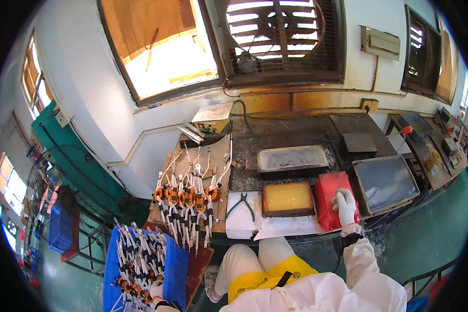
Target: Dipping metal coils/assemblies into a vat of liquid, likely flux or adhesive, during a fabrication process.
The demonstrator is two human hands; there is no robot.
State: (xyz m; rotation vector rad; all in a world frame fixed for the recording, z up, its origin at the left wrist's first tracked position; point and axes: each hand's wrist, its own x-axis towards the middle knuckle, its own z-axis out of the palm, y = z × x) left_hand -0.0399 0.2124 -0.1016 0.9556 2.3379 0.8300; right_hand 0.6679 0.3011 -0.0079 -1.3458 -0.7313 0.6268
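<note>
Far left, black wire-cage fan (62, 200) on floor. Near left, blue plastic rectangular bin (177, 270) full of copper-wound ring coils w/ white-sleeved leads (140, 255), packed tight & pointing up. Left hand (157, 290), white glove, is inside bin at near right side, in among the coils; fingers partly hidden, can't tell if apart or clamped on one. Just right & farther, flat brown board (221, 205) w/ a row of more coils (200, 200), leads hanging over near edge. Next right, dark-handled cutting pliers (243, 198), slightly spread, on white paper. Then rect. dark-rimmed pan w/ yellow contents (288, 212); beyond it, long pale-rimmed metal tray (296, 169). Right of pan, red boxy container (327, 192). Right hand (346, 208), white glove, is at its right side, fingers curled together; can't tell if gripping. Far right, wide shallow tray w/ grey shiny surface (394, 205), near the red container.
</note>
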